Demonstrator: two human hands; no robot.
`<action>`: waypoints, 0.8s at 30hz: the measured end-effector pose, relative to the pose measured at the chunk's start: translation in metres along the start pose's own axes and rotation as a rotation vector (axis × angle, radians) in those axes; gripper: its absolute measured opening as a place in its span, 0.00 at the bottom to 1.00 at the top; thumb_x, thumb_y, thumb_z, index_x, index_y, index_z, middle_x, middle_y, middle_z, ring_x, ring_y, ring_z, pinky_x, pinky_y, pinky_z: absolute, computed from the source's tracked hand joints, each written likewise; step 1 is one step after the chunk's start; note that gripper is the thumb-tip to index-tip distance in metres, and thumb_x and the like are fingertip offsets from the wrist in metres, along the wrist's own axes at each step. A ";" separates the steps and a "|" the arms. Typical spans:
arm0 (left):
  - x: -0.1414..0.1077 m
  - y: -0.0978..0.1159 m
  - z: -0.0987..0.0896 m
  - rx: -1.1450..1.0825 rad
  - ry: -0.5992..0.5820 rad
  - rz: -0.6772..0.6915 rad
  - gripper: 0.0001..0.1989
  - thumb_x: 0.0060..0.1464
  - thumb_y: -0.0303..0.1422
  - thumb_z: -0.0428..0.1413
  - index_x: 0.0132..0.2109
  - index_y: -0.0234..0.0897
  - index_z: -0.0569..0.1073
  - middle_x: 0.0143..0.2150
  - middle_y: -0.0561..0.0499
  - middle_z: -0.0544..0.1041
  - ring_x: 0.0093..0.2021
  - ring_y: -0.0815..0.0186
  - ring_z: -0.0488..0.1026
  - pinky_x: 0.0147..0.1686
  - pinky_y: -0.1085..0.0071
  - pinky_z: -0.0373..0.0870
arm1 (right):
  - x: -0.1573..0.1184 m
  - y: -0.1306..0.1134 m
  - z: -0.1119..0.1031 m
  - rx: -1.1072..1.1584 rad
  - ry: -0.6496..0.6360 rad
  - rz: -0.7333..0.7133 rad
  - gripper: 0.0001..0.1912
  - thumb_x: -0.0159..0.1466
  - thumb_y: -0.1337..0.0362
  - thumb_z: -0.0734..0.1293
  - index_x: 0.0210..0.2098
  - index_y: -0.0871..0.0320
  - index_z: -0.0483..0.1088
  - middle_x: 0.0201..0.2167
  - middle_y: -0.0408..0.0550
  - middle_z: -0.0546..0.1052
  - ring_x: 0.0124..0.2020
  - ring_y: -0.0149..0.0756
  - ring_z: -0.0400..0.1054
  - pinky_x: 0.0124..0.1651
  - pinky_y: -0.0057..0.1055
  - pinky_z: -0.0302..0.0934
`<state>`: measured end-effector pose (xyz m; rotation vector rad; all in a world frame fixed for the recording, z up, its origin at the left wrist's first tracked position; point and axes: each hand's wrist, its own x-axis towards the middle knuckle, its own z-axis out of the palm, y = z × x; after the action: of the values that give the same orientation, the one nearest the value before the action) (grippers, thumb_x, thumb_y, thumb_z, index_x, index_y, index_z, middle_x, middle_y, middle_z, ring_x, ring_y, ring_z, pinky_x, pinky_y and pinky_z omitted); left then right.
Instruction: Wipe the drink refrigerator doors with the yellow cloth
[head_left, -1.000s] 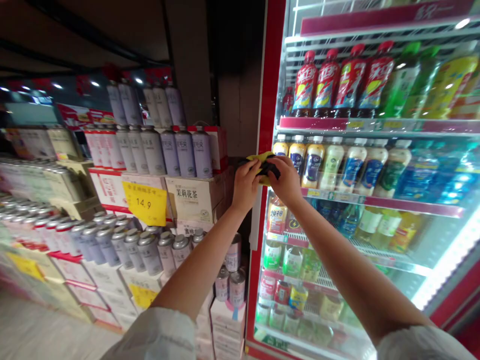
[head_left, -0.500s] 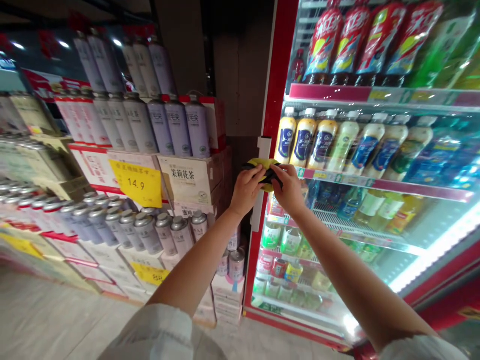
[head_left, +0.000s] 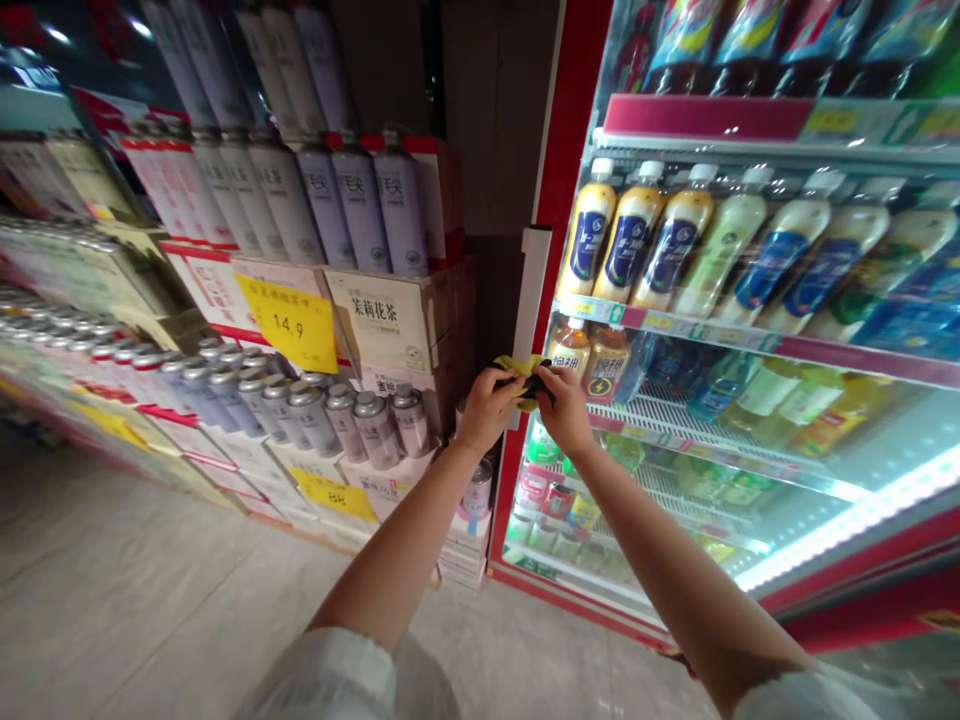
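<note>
The left hand [head_left: 489, 408] and the right hand [head_left: 564, 405] pinch a yellow-and-black cloth [head_left: 529, 382] between their fingertips, one at each side; just behind the grip stands the red-framed drinks cooler [head_left: 553, 150] with its bottles [head_left: 587, 240], and to the left of the grip are stacked boxes [head_left: 382, 320] and cans [head_left: 401, 205]

A shop; drinks fridge [head_left: 551, 125] full of bottles; stacked cans [head_left: 401, 205]; handwritten yellow price sign [head_left: 289, 322] reading 14.9.
</note>
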<state>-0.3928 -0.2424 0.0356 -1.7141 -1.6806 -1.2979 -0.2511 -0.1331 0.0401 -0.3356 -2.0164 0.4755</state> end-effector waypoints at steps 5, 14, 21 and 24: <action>-0.032 -0.002 0.008 0.024 -0.016 -0.049 0.10 0.64 0.32 0.55 0.49 0.40 0.79 0.47 0.46 0.78 0.50 0.61 0.78 0.50 0.55 0.79 | -0.033 0.005 0.023 0.001 -0.032 0.110 0.25 0.62 0.74 0.59 0.55 0.58 0.75 0.49 0.58 0.77 0.51 0.47 0.73 0.57 0.47 0.70; -0.015 0.001 -0.006 0.001 -0.027 0.030 0.11 0.64 0.29 0.53 0.47 0.40 0.80 0.45 0.46 0.77 0.47 0.61 0.77 0.50 0.58 0.79 | -0.017 -0.004 0.018 -0.051 0.010 0.076 0.21 0.61 0.74 0.60 0.49 0.57 0.77 0.43 0.55 0.79 0.45 0.45 0.76 0.50 0.42 0.73; 0.075 0.009 -0.033 -0.067 0.025 0.147 0.12 0.63 0.30 0.56 0.53 0.40 0.77 0.53 0.45 0.71 0.56 0.60 0.73 0.59 0.57 0.74 | 0.065 -0.031 -0.019 -0.067 0.177 -0.026 0.23 0.59 0.72 0.61 0.51 0.58 0.77 0.45 0.55 0.79 0.48 0.45 0.73 0.55 0.44 0.70; 0.118 0.021 -0.044 -0.134 0.114 0.198 0.14 0.62 0.29 0.58 0.54 0.40 0.76 0.56 0.45 0.70 0.58 0.59 0.72 0.60 0.58 0.73 | 0.104 -0.044 -0.037 -0.070 0.253 -0.044 0.22 0.59 0.70 0.61 0.50 0.58 0.78 0.45 0.54 0.79 0.47 0.45 0.73 0.55 0.44 0.69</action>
<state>-0.4068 -0.2172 0.1595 -1.7939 -1.3504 -1.4123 -0.2680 -0.1204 0.1568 -0.3739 -1.7924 0.3183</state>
